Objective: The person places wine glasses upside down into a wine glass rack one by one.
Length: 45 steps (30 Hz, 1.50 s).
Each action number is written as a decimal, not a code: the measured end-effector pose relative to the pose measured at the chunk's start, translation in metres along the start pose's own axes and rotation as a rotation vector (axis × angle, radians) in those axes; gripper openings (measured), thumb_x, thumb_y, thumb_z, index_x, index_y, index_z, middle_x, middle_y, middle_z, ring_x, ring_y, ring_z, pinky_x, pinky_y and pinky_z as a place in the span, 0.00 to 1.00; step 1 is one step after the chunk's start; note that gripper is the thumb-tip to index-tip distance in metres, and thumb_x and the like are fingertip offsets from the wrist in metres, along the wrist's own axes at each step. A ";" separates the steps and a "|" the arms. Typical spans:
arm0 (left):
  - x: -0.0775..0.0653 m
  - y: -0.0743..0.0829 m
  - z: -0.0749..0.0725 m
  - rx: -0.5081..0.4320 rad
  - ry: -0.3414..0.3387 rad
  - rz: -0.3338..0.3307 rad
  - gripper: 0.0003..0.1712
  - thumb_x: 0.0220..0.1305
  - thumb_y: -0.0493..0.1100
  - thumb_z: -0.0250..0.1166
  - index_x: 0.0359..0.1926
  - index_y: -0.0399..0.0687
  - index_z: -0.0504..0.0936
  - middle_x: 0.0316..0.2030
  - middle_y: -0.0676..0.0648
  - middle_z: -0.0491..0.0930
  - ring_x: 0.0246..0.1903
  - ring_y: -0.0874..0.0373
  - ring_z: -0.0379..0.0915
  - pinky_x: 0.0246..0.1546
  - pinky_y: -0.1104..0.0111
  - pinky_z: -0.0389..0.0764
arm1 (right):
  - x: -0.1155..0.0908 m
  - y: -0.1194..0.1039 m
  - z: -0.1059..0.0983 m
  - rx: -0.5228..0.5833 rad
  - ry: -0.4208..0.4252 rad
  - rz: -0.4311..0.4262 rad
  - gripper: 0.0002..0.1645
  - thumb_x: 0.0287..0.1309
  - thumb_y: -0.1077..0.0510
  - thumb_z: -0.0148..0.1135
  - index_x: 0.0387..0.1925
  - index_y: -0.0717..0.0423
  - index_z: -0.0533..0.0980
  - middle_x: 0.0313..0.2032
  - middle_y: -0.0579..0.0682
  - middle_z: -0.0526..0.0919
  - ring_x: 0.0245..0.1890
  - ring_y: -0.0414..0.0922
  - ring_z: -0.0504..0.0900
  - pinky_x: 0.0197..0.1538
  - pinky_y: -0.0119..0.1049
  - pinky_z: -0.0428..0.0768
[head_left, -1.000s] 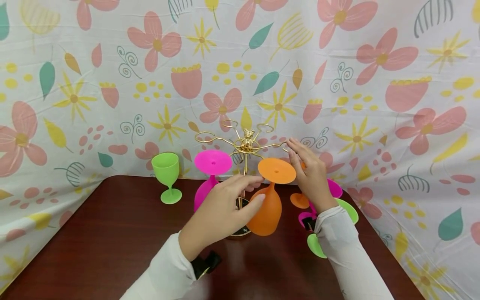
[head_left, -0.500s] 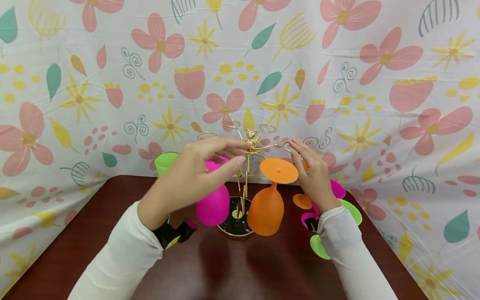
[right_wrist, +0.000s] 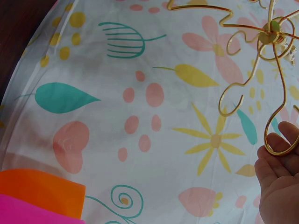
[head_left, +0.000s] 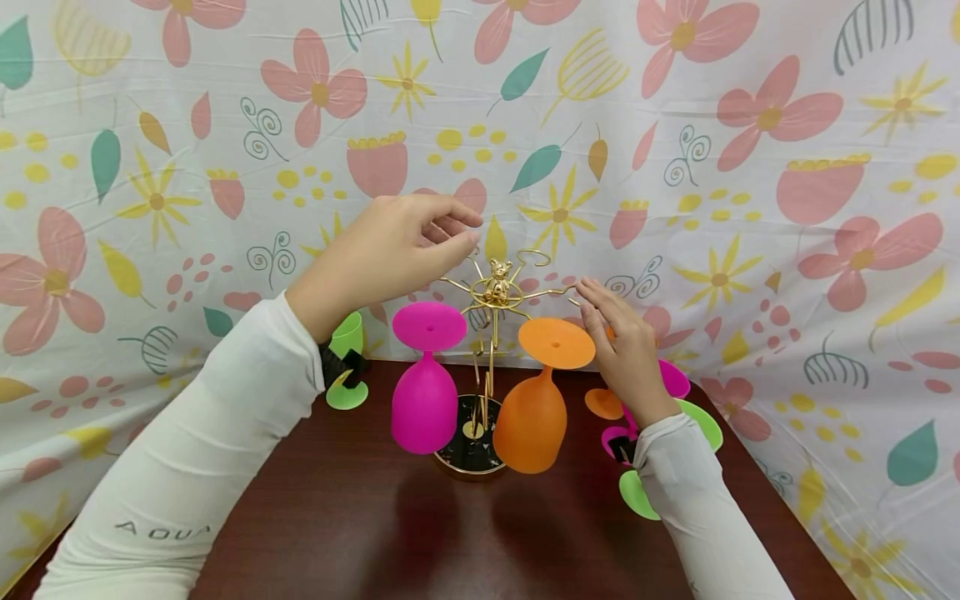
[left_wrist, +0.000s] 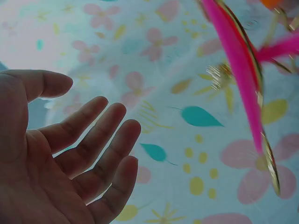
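A gold wire stemware rack (head_left: 489,333) with curved hook arms and a bear figure on top stands on the table. A magenta goblet (head_left: 425,400) and an orange goblet (head_left: 532,417) hang upside down from its front arms. My right hand (head_left: 622,350) holds the end hook of the rack's right arm; in the right wrist view its fingers (right_wrist: 275,172) lie against that loop. My left hand (head_left: 390,250) is raised above the rack's left side, partly covering the arms there. In the left wrist view its relaxed fingers (left_wrist: 117,140) hold nothing, apart from the blurred magenta goblet base (left_wrist: 238,70).
A green goblet (head_left: 347,394) stands upright at the back left, partly behind my left wrist. Beyond my right wrist, orange (head_left: 602,403), magenta (head_left: 675,379) and green goblets (head_left: 637,495) stand on the dark wooden table (head_left: 337,517). A floral curtain (head_left: 225,108) hangs behind.
My left hand has moved away from the orange goblet, leftward across the magenta goblet, and up above the rack's left arms. My right hand stays at the right hook.
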<state>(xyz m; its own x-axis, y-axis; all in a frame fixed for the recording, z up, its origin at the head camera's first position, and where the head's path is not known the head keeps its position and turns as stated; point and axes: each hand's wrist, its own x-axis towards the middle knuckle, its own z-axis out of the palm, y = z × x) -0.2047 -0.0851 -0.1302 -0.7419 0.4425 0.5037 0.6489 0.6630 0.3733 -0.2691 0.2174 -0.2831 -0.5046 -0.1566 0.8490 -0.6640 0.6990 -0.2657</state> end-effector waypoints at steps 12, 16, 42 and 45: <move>0.042 -0.019 0.003 0.170 -0.128 -0.086 0.16 0.62 0.53 0.52 0.46 0.56 0.80 0.31 0.58 0.84 0.35 0.63 0.77 0.39 0.66 0.75 | -0.002 0.001 0.000 0.006 -0.005 0.006 0.21 0.66 0.54 0.52 0.59 0.46 0.73 0.60 0.49 0.74 0.63 0.49 0.70 0.65 0.43 0.66; 0.053 -0.022 0.007 0.205 -0.181 -0.129 0.16 0.61 0.55 0.53 0.44 0.56 0.80 0.30 0.58 0.84 0.38 0.62 0.75 0.42 0.64 0.74 | -0.003 0.000 0.001 0.004 -0.001 0.001 0.21 0.66 0.54 0.53 0.59 0.46 0.73 0.60 0.49 0.74 0.63 0.48 0.70 0.65 0.42 0.67; 0.083 0.009 0.047 0.530 -0.377 -0.157 0.13 0.57 0.53 0.62 0.21 0.54 0.77 0.23 0.55 0.72 0.31 0.58 0.69 0.35 0.57 0.72 | 0.001 -0.001 0.000 0.018 -0.002 0.004 0.21 0.65 0.55 0.53 0.59 0.46 0.73 0.60 0.44 0.74 0.62 0.48 0.71 0.63 0.43 0.68; 0.083 0.009 0.048 0.536 -0.364 -0.147 0.13 0.56 0.52 0.62 0.19 0.53 0.76 0.22 0.55 0.71 0.30 0.58 0.68 0.33 0.59 0.71 | 0.002 -0.002 -0.001 0.021 0.003 -0.001 0.21 0.65 0.55 0.53 0.59 0.43 0.72 0.60 0.44 0.74 0.62 0.49 0.71 0.63 0.43 0.68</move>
<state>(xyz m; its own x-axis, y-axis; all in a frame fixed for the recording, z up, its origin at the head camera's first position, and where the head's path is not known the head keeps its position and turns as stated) -0.2687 -0.0138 -0.1223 -0.8869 0.4379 0.1472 0.4325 0.8990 -0.0683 -0.2685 0.2162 -0.2808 -0.5021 -0.1551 0.8508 -0.6758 0.6842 -0.2741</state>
